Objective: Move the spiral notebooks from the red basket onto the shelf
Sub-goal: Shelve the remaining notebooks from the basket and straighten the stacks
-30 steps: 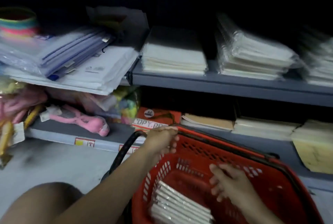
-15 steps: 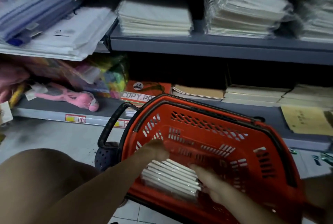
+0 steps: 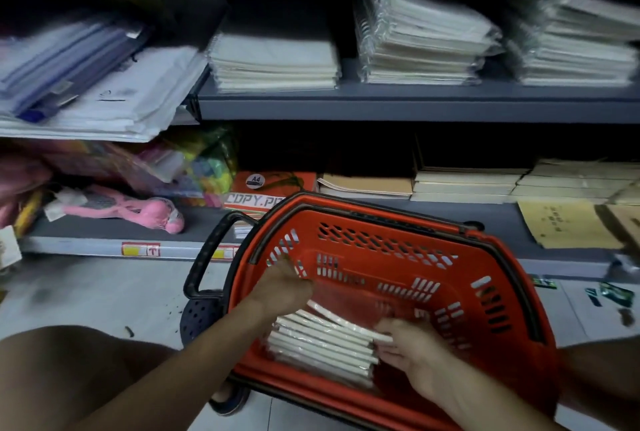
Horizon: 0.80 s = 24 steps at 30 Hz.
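The red basket (image 3: 433, 257) stands tilted on the floor in front of the grey shelf (image 3: 415, 106). Several wrapped spiral notebooks (image 3: 322, 344) lie stacked on edge in its near left corner. My left hand (image 3: 282, 288) reaches into the basket at the stack's far left end, with its fingers curled down behind the notebooks. At the right end of the stack my right hand (image 3: 405, 347) curls its fingers round the notebooks. More wrapped spiral notebooks (image 3: 415, 39) are piled on the upper shelf.
The basket's black handle (image 3: 207, 254) sticks out to the left. A copy paper pack (image 3: 266, 191) and paper stacks (image 3: 464, 181) fill the lower shelf behind the basket. Pink toys (image 3: 138, 212) and folders (image 3: 69, 73) sit at left. My knees flank the basket.
My left hand has left the basket's rim and dropped inside onto the notebooks. My right hand has moved down to the stack's right end. The view has shifted down and nearer.
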Motion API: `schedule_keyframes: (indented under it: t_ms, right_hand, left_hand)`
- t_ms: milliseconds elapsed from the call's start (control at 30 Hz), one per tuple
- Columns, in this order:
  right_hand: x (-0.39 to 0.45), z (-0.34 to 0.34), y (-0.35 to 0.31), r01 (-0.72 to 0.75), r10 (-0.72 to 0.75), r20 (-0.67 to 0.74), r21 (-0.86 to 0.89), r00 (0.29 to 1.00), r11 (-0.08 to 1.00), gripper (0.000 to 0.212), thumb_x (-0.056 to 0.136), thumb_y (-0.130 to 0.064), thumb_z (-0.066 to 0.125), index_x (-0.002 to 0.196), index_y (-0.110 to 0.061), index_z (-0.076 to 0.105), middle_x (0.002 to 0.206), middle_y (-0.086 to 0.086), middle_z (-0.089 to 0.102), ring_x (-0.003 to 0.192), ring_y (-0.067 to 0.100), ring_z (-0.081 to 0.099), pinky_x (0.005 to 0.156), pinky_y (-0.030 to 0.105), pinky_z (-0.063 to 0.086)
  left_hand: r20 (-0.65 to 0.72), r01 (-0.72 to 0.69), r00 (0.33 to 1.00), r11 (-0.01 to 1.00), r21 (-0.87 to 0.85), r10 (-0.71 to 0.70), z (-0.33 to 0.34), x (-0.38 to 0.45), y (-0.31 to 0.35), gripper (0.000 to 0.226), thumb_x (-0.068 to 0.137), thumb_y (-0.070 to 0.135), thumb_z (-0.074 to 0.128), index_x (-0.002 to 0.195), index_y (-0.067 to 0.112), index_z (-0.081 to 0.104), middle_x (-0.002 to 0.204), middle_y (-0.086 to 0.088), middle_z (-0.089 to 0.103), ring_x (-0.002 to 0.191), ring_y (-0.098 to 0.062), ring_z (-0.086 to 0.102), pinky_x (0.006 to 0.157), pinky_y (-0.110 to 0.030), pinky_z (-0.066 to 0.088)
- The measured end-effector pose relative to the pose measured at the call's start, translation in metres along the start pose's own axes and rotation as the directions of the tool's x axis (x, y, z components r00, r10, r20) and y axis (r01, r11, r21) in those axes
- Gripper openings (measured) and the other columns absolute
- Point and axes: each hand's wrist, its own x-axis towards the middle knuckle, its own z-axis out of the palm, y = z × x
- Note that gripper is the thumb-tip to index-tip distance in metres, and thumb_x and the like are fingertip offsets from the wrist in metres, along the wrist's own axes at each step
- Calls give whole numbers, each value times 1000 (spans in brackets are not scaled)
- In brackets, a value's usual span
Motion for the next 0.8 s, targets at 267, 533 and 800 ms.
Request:
schedule_keyframes:
  t_ms: [267,533,800]
  right_hand:
    - [-80,-39,-60,198,-261,224,270,939,942,25,81,19,63,106,17,61,97,28,74,77,36,76,59,38,63]
    - [-137,-40,-78,369,-378,298,91,876,925,23,83,13,64,102,3,70,78,34,70,53,38,69,43,31,56]
    - [-160,-36,-99,616,-568,403,14,718,788,33,85,8,64,115,-1,55,94,10,78,73,43,72,54,35,61]
  left_hand:
    - [311,119,933,659,-743,183,-45,-69,27,26,82,6,65,103,-10,67,106,-25,70,79,-33,69,69,-34,59]
    - [221,-18,903,546,-838,369,-65,-94,31,43,65,14,73,104,3,56,104,-23,66,83,-42,66,53,-41,58]
    - [113,-175,849,476,-862,516,-85,-94,31,70,60,15,65,128,2,52,127,-28,61,98,-41,63,74,-45,55]
